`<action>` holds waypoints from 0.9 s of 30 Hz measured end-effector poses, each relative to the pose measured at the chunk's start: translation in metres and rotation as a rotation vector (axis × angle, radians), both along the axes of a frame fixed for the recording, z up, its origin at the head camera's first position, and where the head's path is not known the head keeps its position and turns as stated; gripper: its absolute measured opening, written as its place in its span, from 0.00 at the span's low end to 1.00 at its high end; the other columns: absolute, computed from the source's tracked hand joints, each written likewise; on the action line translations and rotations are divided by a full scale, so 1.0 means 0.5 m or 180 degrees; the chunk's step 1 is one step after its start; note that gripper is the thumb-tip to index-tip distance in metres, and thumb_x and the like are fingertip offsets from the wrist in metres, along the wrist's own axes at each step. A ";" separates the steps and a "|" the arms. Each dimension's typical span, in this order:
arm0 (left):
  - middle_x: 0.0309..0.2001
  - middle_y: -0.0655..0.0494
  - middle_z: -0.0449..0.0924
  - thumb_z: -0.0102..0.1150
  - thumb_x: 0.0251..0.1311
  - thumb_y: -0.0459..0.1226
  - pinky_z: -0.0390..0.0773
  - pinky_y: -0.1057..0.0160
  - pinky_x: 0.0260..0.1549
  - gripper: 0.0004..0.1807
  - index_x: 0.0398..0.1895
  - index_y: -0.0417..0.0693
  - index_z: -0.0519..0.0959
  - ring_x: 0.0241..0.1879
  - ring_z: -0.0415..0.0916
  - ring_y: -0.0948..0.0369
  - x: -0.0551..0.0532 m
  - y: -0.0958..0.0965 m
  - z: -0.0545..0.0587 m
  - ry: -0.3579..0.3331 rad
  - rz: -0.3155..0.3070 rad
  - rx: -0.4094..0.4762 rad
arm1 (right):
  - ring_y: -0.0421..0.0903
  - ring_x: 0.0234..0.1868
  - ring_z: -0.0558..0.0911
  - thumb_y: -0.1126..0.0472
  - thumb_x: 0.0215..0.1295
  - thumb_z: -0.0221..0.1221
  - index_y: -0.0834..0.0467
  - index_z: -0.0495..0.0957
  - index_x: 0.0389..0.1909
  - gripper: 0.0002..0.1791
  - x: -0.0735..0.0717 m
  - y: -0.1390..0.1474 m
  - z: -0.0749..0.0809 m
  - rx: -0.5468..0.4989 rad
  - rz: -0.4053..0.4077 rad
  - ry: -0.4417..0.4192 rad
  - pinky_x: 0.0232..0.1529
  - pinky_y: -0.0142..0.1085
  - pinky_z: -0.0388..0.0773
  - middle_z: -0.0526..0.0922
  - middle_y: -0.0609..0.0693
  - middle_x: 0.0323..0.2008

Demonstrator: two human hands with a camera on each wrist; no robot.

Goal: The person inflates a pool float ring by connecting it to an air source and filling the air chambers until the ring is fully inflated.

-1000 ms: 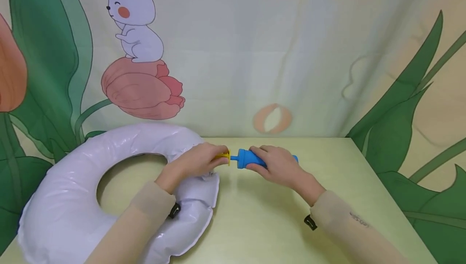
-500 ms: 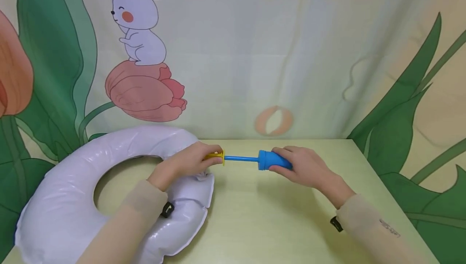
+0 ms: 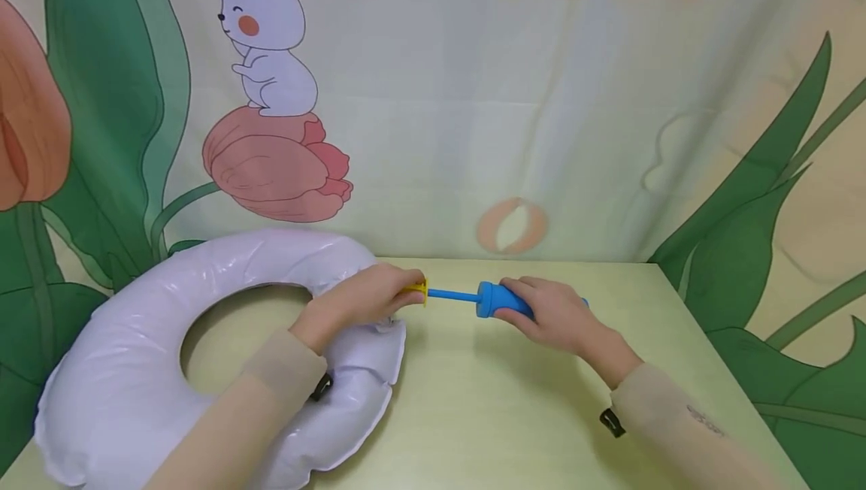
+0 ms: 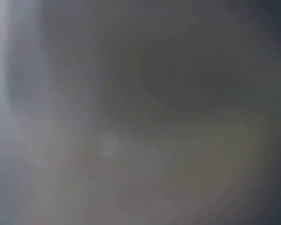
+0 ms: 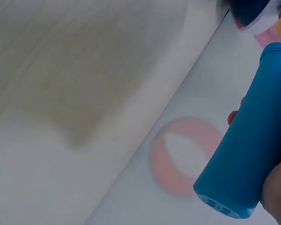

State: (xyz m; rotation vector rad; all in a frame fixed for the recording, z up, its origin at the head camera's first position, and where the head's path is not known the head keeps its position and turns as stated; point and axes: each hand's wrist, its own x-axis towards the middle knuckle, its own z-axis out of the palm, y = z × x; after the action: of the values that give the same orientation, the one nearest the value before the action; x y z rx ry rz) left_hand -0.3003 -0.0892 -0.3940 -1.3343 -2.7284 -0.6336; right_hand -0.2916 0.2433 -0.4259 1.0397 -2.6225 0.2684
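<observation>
A blue hand pump (image 3: pixel 502 300) is stretched between my hands, a length of its thin blue rod (image 3: pixel 452 295) showing. My right hand (image 3: pixel 558 316) grips the pump's barrel, whose slotted end faces the camera in the right wrist view. At the rod's left end, my left hand (image 3: pixel 361 298) pinches a yellow end piece (image 3: pixel 425 292) with a round flange. This hand is over the right side of a white inflatable swim ring (image 3: pixel 128 340), which looks plump but creased. The hand hides whether the yellow piece sits in the ring's valve. The left wrist view is too blurred to read.
The ring takes up the left of the pale yellow-green table (image 3: pixel 473 415). Behind the table hangs a cloth backdrop (image 3: pixel 419 99) printed with a rabbit, tulips and leaves. Both forearms reach in from the front edge.
My right hand first drew the barrel away to the right, baring much of the rod. It has since come slightly back toward my left hand, which keeps its pinch on the yellow piece.
</observation>
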 end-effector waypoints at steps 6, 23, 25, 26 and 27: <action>0.28 0.61 0.73 0.60 0.74 0.39 0.74 0.64 0.33 0.07 0.42 0.45 0.76 0.27 0.70 0.63 0.005 0.024 0.009 0.0082 -0.0030 -0.0041 | 0.51 0.43 0.85 0.39 0.73 0.59 0.61 0.77 0.64 0.33 0.017 -0.081 0.029 0.0064 -0.0036 0.0062 0.41 0.46 0.82 0.85 0.55 0.49; 0.40 0.58 0.83 0.57 0.76 0.41 0.77 0.60 0.42 0.10 0.51 0.45 0.79 0.34 0.75 0.64 -0.007 -0.016 0.004 -0.0296 0.0015 -0.0026 | 0.51 0.49 0.84 0.39 0.71 0.61 0.56 0.77 0.67 0.32 0.025 0.061 0.027 -0.0112 -0.0151 -0.0451 0.47 0.48 0.82 0.84 0.53 0.55; 0.40 0.59 0.83 0.57 0.76 0.41 0.77 0.60 0.44 0.11 0.51 0.45 0.79 0.35 0.75 0.64 -0.009 -0.024 0.005 -0.0309 0.0048 -0.0011 | 0.53 0.51 0.84 0.39 0.71 0.61 0.56 0.77 0.67 0.33 0.024 0.084 0.027 -0.0176 -0.0208 -0.0511 0.48 0.50 0.81 0.83 0.54 0.57; 0.41 0.58 0.83 0.57 0.76 0.41 0.77 0.59 0.44 0.11 0.51 0.45 0.79 0.35 0.76 0.64 -0.009 -0.026 0.005 -0.0311 0.0054 0.0001 | 0.52 0.51 0.84 0.39 0.71 0.61 0.56 0.77 0.67 0.32 0.024 0.091 0.027 -0.0208 -0.0219 -0.0521 0.48 0.50 0.81 0.83 0.53 0.57; 0.41 0.57 0.83 0.57 0.76 0.41 0.77 0.59 0.44 0.10 0.51 0.44 0.79 0.35 0.76 0.64 -0.009 -0.027 0.005 -0.0300 0.0048 0.0018 | 0.53 0.51 0.84 0.39 0.71 0.62 0.57 0.77 0.66 0.32 0.023 0.096 0.026 -0.0223 -0.0221 -0.0499 0.48 0.50 0.81 0.83 0.53 0.56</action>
State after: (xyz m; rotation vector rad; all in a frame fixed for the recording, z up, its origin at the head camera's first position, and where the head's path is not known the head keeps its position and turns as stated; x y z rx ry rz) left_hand -0.3050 -0.1026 -0.3913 -1.3143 -2.8046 -0.7207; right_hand -0.2799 0.2911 -0.4130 0.9376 -2.7595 0.4389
